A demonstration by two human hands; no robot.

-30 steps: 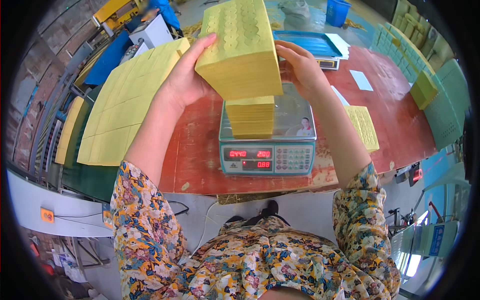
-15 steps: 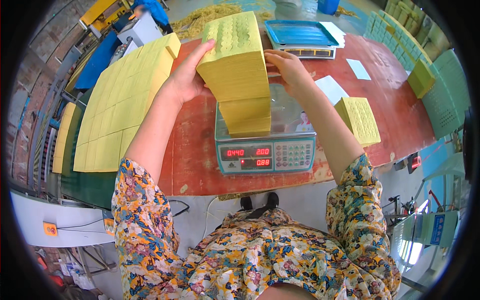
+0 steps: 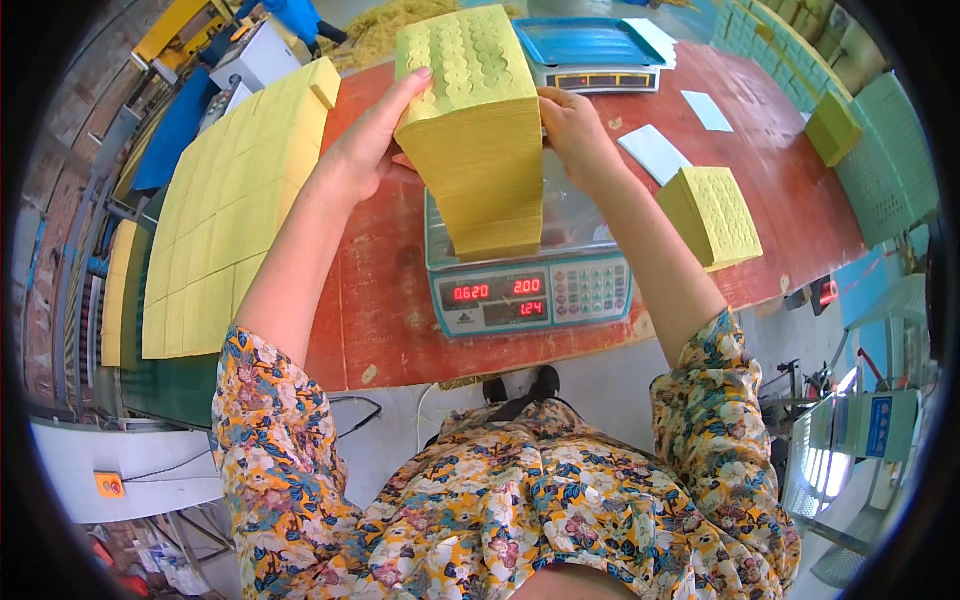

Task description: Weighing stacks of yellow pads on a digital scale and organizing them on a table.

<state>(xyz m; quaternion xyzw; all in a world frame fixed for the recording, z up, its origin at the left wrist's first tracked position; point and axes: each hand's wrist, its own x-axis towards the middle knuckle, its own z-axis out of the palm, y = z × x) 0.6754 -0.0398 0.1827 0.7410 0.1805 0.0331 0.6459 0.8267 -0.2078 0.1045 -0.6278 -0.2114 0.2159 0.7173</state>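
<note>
A tall stack of yellow paper sheets [image 3: 475, 165] with rows of punched, scalloped marks on top stands on the teal and grey electronic scale [image 3: 592, 292]. My left hand [image 3: 362, 150] holds its left side, thumb near the top edge and fingers behind. On the stack's right side lies my right hand [image 3: 582, 138], its fingertips partly hidden behind the paper. The stack is gripped between both hands and leans slightly. Red digits glow on the scale's display.
Many yellow paper blocks [image 3: 215, 210] sit in rows at left. A smaller yellow stack [image 3: 712, 217] stands right of the scale on the red table [image 3: 780, 170]. Behind are a second scale with a blue tray [image 3: 585, 42] and white sheets [image 3: 652, 153]. A person in blue [image 3: 292, 15] is far left.
The upper part of the stack has come down onto the lower part, and the seam between them no longer shows. The scale's digits have changed. My view has shifted slightly.
</note>
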